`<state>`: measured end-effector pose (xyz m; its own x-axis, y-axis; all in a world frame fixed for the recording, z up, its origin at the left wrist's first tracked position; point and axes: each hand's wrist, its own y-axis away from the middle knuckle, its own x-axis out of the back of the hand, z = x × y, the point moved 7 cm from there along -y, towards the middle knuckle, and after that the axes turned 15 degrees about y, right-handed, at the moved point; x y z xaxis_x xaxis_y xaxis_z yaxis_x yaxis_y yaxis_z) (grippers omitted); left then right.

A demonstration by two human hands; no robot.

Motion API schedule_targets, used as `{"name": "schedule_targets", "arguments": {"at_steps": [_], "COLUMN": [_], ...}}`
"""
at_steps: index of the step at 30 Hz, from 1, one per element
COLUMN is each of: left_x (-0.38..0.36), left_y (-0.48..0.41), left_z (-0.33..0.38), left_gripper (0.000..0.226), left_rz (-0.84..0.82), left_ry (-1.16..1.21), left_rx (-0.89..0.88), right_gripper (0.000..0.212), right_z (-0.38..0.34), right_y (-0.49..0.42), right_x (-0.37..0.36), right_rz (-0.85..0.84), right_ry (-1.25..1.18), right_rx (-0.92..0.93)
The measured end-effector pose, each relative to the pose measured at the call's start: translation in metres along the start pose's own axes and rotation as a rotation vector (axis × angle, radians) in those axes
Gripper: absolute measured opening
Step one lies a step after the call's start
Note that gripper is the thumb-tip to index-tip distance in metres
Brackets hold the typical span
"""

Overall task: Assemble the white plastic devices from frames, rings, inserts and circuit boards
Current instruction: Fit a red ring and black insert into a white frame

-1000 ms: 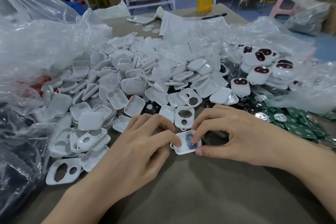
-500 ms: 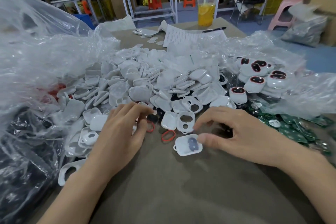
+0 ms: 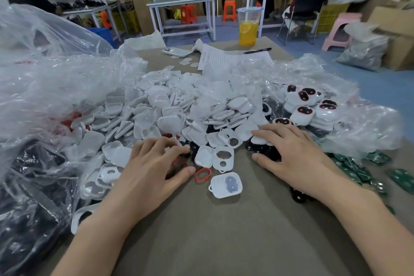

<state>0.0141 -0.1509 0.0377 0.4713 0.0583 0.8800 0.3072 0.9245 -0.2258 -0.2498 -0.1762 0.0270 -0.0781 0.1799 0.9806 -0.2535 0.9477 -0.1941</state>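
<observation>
A white frame (image 3: 225,185) with a dark insert in it lies alone on the brown table (image 3: 224,242), between my hands and touched by neither. My left hand (image 3: 152,170) reaches over the edge of the parts pile, its index finger and thumb on either side of a blurred red ring (image 3: 179,163); no firm grip shows. A second red ring (image 3: 202,175) lies just right of the thumb. My right hand (image 3: 295,157) rests with spread fingers on black inserts (image 3: 264,152). An empty frame with two holes (image 3: 223,158) lies between the hands.
A heap of white shells (image 3: 156,114) fills the table's middle. Finished devices with red-ringed black faces (image 3: 302,112) are piled at the right, and green circuit boards (image 3: 401,178) lie beyond my right wrist. Plastic bags (image 3: 44,74) crowd the left. A drink cup (image 3: 247,27), paper (image 3: 224,58) and phone (image 3: 177,51) stand behind.
Both hands have let go of the frame with the insert. My left hand moved left to the red rings; my right hand moved up and right onto the black inserts.
</observation>
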Motion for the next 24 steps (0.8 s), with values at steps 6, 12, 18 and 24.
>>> {"name": "schedule_targets", "arguments": {"at_steps": [6, 12, 18, 24], "left_x": [0.004, 0.005, 0.004, 0.007], "left_y": [0.001, 0.002, 0.001, 0.003], "left_z": [-0.002, 0.004, 0.004, 0.009], "left_gripper": [0.026, 0.030, 0.041, 0.038], "left_rz": [0.056, 0.103, 0.084, 0.150], "left_ry": [0.007, 0.022, 0.094, 0.113], "left_rx": [-0.012, -0.058, -0.064, -0.092], "right_gripper": [0.041, 0.040, 0.039, 0.038], "right_z": [0.002, 0.000, -0.012, -0.011], "right_y": [-0.001, -0.001, 0.000, 0.002], "right_x": [0.004, 0.004, 0.008, 0.016], "right_rz": [0.064, 0.099, 0.093, 0.154], "right_ry": [-0.049, -0.057, -0.170, -0.332], "right_rx": [0.027, 0.047, 0.126, 0.081]}}
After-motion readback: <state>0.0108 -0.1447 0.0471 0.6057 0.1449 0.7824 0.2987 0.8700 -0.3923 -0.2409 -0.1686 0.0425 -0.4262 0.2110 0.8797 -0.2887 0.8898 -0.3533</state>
